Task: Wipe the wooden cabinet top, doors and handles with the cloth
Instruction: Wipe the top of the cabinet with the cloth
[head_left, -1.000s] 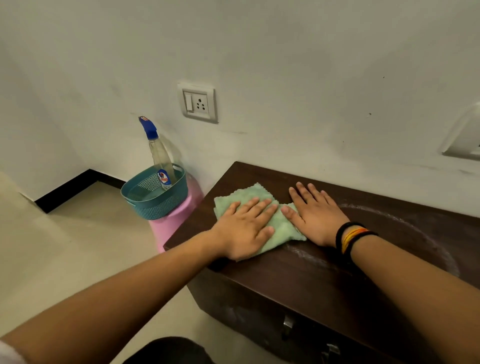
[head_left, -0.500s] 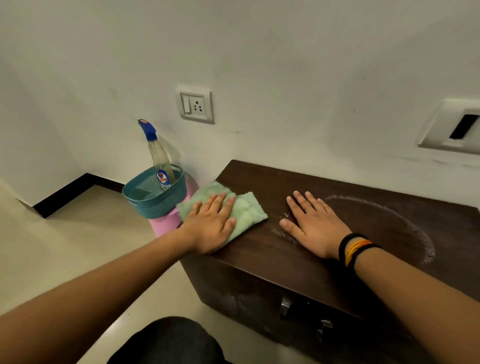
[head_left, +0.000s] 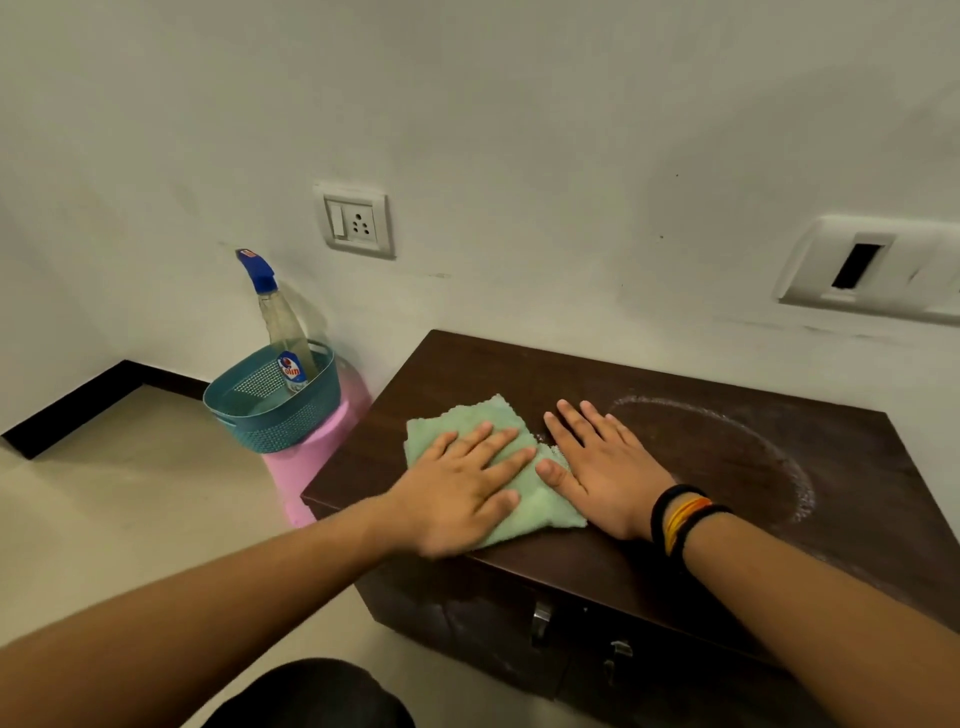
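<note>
Head view: cloth pressed flat on cabinet top

Cabinet (head_left: 597, 566): dark wood, low, set against a white wall; a pale dusty ring (head_left: 769, 457) marked the right part of its top. Two metal handles (head_left: 543, 621) showed on the front doors.
Cloth (head_left: 535, 506): light green, lying on the left part of the top, near the front edge.
Left hand (head_left: 457, 488): palm down on the cloth, fingers spread, pressing rather than pinching.
Right hand (head_left: 602, 467): flat on the bare wood just beside the cloth, fingers spread, thumb touching the cloth's edge; black and orange bands (head_left: 680, 519) at the wrist.
Basket (head_left: 270, 410): teal, on a pink stool (head_left: 311, 457) left of the cabinet, holding a spray bottle (head_left: 283, 332) upright.
Wall: a socket (head_left: 356, 221) above.
</note>
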